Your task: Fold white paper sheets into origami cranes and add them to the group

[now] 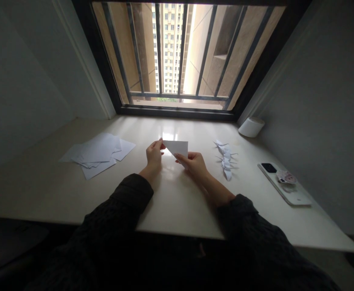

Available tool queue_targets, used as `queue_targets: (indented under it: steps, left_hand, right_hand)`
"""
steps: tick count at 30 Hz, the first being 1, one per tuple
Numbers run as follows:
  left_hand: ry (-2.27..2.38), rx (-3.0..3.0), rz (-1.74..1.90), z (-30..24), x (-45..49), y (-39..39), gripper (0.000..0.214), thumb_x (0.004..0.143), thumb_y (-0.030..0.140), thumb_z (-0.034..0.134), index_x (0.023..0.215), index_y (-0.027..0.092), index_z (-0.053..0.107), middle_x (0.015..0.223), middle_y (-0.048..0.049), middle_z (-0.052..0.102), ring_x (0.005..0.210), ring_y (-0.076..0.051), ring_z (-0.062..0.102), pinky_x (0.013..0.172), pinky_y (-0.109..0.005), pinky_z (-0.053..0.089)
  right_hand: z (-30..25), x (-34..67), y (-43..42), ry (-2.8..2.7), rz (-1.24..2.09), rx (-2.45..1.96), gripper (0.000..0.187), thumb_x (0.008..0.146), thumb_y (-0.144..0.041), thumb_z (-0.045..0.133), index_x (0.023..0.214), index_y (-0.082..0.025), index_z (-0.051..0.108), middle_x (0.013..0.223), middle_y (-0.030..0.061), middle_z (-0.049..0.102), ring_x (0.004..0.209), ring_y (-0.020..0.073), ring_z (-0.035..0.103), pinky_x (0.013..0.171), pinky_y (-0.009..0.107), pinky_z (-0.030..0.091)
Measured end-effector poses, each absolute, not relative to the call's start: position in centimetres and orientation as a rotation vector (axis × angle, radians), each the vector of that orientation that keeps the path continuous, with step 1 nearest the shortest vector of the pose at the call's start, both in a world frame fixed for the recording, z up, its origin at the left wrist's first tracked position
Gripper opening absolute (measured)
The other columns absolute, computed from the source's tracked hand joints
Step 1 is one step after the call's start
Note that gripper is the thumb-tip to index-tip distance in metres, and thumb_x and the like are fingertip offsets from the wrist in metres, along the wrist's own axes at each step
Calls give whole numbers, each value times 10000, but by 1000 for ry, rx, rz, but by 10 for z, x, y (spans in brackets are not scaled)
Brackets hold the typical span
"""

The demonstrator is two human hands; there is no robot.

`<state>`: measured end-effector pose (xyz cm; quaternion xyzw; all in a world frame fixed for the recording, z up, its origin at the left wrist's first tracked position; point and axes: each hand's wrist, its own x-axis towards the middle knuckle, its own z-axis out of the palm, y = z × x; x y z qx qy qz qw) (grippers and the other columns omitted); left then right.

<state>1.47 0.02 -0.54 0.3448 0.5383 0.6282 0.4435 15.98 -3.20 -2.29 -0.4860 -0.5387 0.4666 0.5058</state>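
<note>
A white sheet of paper folded into a triangle is held up between my two hands, above the pale sill. My left hand pinches its left corner between thumb and fingertips. At the lower right edge, my right hand grips it, the thumb lying on the near face and the fingers behind. Part of the paper's lower point is hidden by the right thumb. To the right of my right hand lies a row of several folded paper cranes.
Loose white paper sheets lie in a spread pile on the left. At the right are a phone with a round grip on its back and a white cylindrical object by the wall. A barred window stands behind the sill.
</note>
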Motion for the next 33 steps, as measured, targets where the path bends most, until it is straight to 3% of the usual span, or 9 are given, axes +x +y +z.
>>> queue_targets:
  steps: [9,18,33]
  left_hand:
    - [1330,843,1667,-11,14,4,354,666,512,627,651,158,623,643,-21,595,652,-141,554,618,-269,385]
    - [1264,758,1648,-14,19,3,363,694,494,619,825,162,687,836,-66,701,811,-188,642,693,-286,394]
    - [1149,630,1702,-19,21,7,299,665,406,696,823,153,720,795,-53,705,742,-138,628,735,-267,404]
  right_hand:
    - [-16,156,-37,-1205,1238,-1133,353,592,-491,748,617,-141,706,594,67,684,543,174,601,508,266,402]
    - [-20,155,-34,-1176,1289,-1081,314,585,-446,776,623,-141,714,610,73,690,561,172,611,528,265,417]
    - [-23,155,-31,-1137,1371,-1077,337,567,-440,787,650,-121,722,600,73,681,544,161,600,511,259,405]
